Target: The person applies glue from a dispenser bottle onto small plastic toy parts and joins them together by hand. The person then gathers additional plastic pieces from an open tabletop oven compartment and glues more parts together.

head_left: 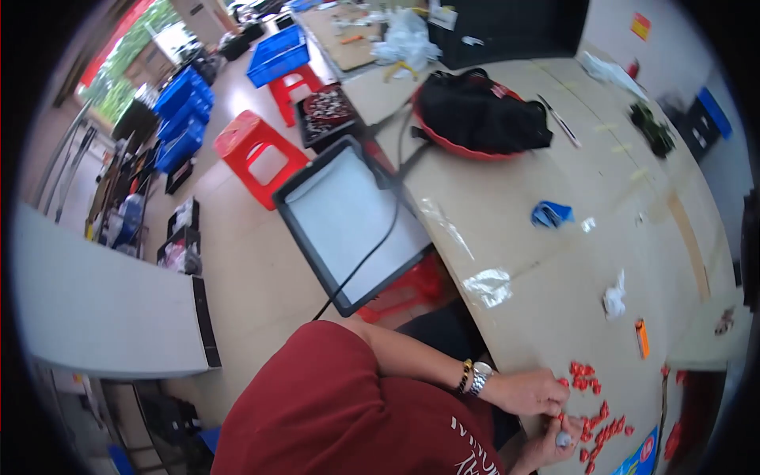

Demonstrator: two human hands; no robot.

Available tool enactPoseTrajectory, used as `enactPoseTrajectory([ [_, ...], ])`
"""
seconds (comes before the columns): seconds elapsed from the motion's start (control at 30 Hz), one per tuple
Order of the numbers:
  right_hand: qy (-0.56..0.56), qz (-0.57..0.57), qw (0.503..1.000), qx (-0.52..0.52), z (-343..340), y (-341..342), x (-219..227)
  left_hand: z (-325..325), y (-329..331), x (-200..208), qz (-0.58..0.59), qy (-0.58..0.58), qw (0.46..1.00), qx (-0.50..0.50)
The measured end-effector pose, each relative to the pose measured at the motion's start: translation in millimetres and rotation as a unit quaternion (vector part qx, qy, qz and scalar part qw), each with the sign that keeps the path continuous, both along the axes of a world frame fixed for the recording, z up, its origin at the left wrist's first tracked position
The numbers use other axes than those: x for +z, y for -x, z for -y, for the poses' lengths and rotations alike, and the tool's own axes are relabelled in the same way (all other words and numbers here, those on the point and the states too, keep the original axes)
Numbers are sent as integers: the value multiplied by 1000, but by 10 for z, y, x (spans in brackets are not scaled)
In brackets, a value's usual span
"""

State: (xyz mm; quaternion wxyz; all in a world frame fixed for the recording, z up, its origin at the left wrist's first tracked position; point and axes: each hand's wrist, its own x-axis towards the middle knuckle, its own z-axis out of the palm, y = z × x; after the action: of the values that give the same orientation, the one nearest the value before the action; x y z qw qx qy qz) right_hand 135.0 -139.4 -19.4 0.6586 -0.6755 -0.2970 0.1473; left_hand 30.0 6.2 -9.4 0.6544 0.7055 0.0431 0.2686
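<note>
My left hand [529, 393], with a silver watch and a beaded bracelet at its wrist, is closed in a pinch at the table's near edge. A small red piece [561, 415] shows at its fingertips. Just below it, my right hand [546, 448] is closed round a small pale, round-ended object [563, 438], perhaps a tube or bottle; its kind is unclear. The two hands almost touch. Beside them on the table lie loose small red pieces, in a smaller cluster [584, 378] and a larger one [608, 432]. Their exact kind is too small to make out.
On the beige table [507, 237] lie an orange box-like item [642, 339], crumpled white plastic [614, 297], a blue cloth [552, 214] and a red basin [475, 152] with black fabric. A grey-rimmed tray [348, 222] stands left of the table, near red stools [257, 154].
</note>
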Motion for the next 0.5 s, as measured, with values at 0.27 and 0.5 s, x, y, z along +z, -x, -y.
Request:
enactPoseTrajectory([
  [0.27, -17, 21, 1000, -6, -51, 74, 63, 26, -15, -40, 11, 12, 1000, 4],
  [0.5, -28, 22, 999, 6, -105, 104, 35, 29, -6, 7, 15, 16, 1000, 3],
])
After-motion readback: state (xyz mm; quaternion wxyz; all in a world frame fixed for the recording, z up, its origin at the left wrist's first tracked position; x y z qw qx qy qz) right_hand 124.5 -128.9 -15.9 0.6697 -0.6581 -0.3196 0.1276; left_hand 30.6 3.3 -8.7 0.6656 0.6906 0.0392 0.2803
